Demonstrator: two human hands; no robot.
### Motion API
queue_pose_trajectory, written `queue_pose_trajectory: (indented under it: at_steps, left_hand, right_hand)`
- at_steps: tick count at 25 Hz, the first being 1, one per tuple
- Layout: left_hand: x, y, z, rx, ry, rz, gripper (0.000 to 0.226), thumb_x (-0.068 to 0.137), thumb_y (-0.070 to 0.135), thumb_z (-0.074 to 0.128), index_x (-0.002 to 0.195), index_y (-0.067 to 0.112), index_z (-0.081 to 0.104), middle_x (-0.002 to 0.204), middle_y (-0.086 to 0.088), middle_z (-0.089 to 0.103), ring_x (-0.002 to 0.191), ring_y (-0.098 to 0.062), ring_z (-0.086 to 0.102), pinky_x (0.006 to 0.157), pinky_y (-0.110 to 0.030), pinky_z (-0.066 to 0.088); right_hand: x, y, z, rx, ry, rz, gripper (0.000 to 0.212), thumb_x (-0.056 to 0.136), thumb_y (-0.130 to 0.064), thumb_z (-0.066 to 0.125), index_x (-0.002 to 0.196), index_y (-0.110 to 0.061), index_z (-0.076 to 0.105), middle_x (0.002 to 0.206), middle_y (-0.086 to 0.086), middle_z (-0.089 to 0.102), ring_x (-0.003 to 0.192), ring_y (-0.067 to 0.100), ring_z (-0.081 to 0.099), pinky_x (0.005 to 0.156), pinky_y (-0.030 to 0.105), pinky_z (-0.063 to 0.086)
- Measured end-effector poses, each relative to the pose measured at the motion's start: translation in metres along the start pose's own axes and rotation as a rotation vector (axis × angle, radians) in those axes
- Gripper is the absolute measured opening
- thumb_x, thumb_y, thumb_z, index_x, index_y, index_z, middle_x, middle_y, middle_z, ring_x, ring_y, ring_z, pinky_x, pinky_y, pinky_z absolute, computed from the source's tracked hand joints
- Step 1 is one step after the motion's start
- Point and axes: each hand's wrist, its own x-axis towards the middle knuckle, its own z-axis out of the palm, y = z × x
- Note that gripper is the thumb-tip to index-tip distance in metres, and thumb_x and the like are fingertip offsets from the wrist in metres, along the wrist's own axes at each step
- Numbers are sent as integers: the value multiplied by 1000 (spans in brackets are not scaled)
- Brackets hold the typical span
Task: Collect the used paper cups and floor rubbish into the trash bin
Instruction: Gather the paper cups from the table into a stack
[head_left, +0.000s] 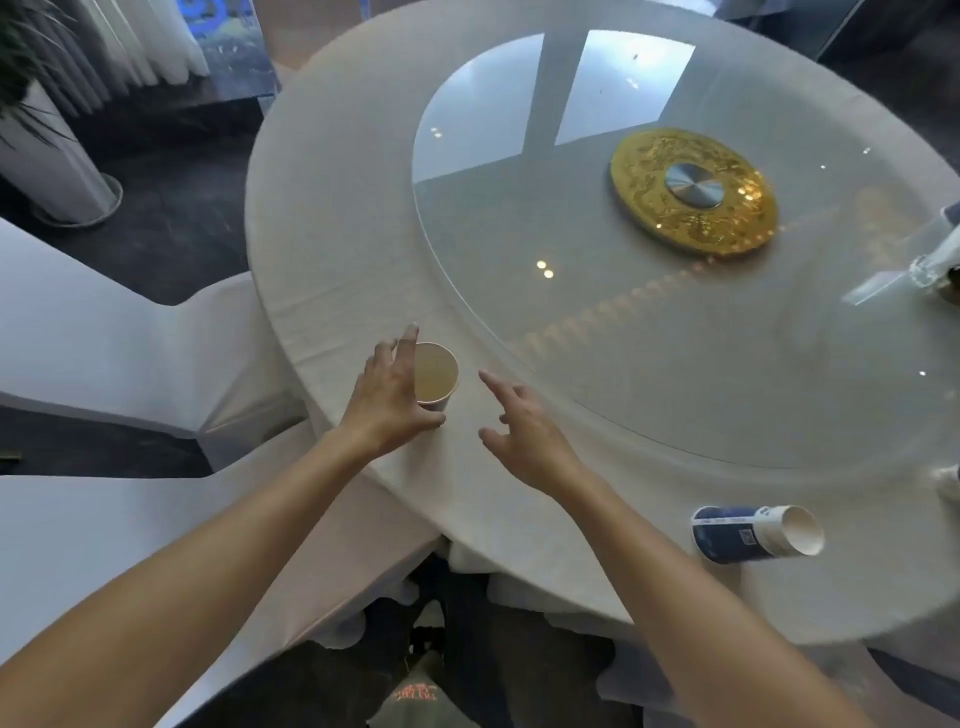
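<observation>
Upright paper cup (435, 375), perhaps holding amber liquid, near table edge; blue-and-white cup (756, 534) on its side.

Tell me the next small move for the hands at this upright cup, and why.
Probably close the left hand around the upright cup and lift it level: the fingers already wrap its side, it seems to hold liquid, and the right hand is open beside it.

The tablecloth (332, 218) is showing plain beige. The upright cup (435, 373) is showing a tan interior. The tipped cup (748, 532) is showing dark blue and white outside, cream inside. The turntable hub (693, 191) is showing embossed gold around a silver centre. The chair covers (104, 332) are showing white.
</observation>
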Motion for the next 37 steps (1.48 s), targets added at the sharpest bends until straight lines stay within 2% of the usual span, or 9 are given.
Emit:
queue_pose_trajectory:
  at_steps: [6,11,15,18,22,26,31,34,37]
  left_hand:
    - [8,-30,15,-238,-55,-56,87,70,28,89,144,26,43,126,3,66,117,-27,64,93,-42,53]
    - [-1,-9,32,-376,-97,-5,78,71,29,91,134,28,45,121,8,66,105,-17,63,77,-24,47]
    - [-10,34,59,-408,-165,57,79,70,36,93,133,36,45,122,2,53,102,-6,59,75,-11,44]
    - [-20,67,77,-356,-220,87,82,71,42,91,138,39,44,120,0,45,99,-11,60,75,-15,46]
    - [-43,107,100,-313,-290,186,85,71,54,87,143,40,44,124,3,58,106,-15,64,85,-33,58]
    - [-72,139,126,-260,-324,202,83,72,60,84,142,43,44,118,10,70,99,-13,71,87,-36,61]
    - [-112,185,163,-266,-339,164,82,76,56,84,144,35,43,116,11,66,101,-10,69,82,-27,57]
    - [-134,227,193,-333,-330,131,85,72,46,91,141,32,42,114,12,64,100,-7,66,78,-21,53]
    - [-151,277,223,-410,-295,74,77,69,37,94,128,30,45,110,11,66,99,-9,68,78,-34,59]
  right_hand:
    - [32,-20,25,-234,-140,-46,51,101,-24,54,150,-28,43,150,1,44,122,30,58,97,41,50]
    - [12,1,12,6,7,59,17,99,-29,60,112,-22,67,118,-3,64,104,22,65,89,43,53]
    - [-34,49,-25,81,104,134,36,99,-23,58,135,-27,60,129,-2,68,112,18,67,97,41,54]
    - [-64,99,-55,-371,240,167,54,95,-22,61,148,-22,50,145,5,59,134,29,53,112,47,38]
    - [-106,172,-90,-885,58,389,72,94,-19,59,158,-24,29,169,13,20,157,41,7,119,68,2]
    - [-142,223,-101,-1077,-75,483,59,98,-19,53,154,-16,36,166,19,24,154,41,16,119,63,16]
    - [-186,283,-116,-928,-21,662,54,95,-20,57,147,-12,41,144,11,50,131,34,49,104,49,41]
    - [-231,325,-124,-500,73,715,63,88,-29,69,142,-12,40,139,9,52,127,33,53,97,44,49]
    - [-280,360,-128,-20,168,695,68,73,-31,77,129,-14,42,126,10,54,117,35,58,92,43,54]
